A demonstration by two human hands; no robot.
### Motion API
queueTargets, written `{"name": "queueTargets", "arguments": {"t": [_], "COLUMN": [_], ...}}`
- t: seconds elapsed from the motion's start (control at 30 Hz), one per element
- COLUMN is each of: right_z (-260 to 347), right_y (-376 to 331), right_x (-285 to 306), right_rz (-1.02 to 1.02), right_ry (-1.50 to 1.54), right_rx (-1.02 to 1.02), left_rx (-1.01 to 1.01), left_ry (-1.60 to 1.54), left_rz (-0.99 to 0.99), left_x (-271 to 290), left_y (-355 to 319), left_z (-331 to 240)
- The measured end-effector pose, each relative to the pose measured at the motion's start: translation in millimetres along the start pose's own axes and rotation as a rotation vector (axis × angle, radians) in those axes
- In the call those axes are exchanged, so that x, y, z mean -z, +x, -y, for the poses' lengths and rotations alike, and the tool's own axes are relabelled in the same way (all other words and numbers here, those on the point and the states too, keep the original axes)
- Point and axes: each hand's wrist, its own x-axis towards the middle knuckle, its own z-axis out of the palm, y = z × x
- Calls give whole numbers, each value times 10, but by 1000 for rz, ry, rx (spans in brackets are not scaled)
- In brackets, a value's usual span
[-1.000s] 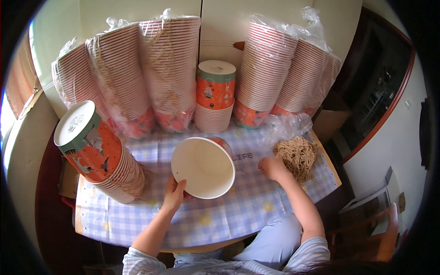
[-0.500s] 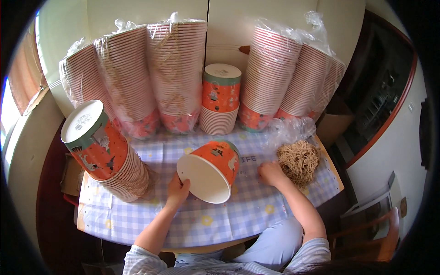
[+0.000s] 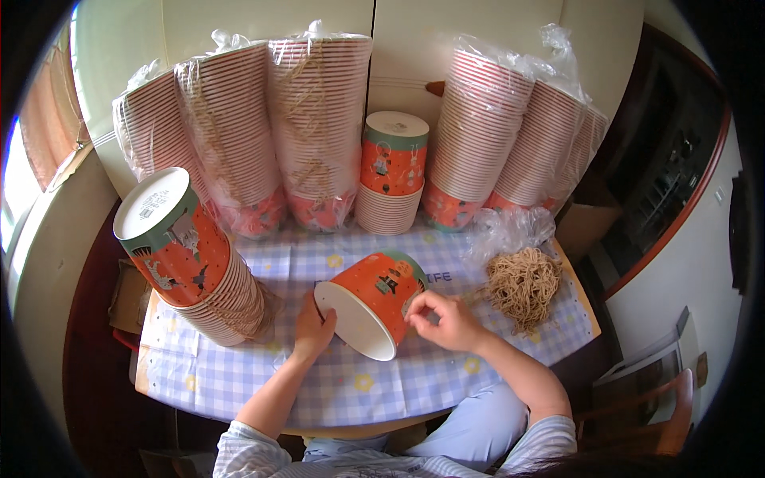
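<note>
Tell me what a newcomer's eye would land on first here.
First, the tall plastic-wrapped stacks of tubs along the back of the checked tablecloth, left and right. Next, in the middle, the tilted orange tub, its rim held by the left hand, with the right hand at its right side. Then the tan string tangle at the right.

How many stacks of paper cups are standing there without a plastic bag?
2: the front-left stack and the back-middle stack, which stands between the bagged stacks. Others could be hidden behind those.
</note>
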Motion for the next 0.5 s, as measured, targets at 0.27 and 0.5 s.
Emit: {"name": "queueTargets", "arguments": {"t": [0.27, 0.5], "right_z": [204, 122], "right_y": [-113, -175], "right_x": [-184, -369], "right_rz": [84, 100], "right_ry": [0, -130], "right_rx": [75, 154], "left_rx": [-561, -318], "left_ry": [-212, -641], "left_rz": [-340, 350], "left_x": [200, 191], "left_y": [-273, -574], "left_z": [-282, -523]}}
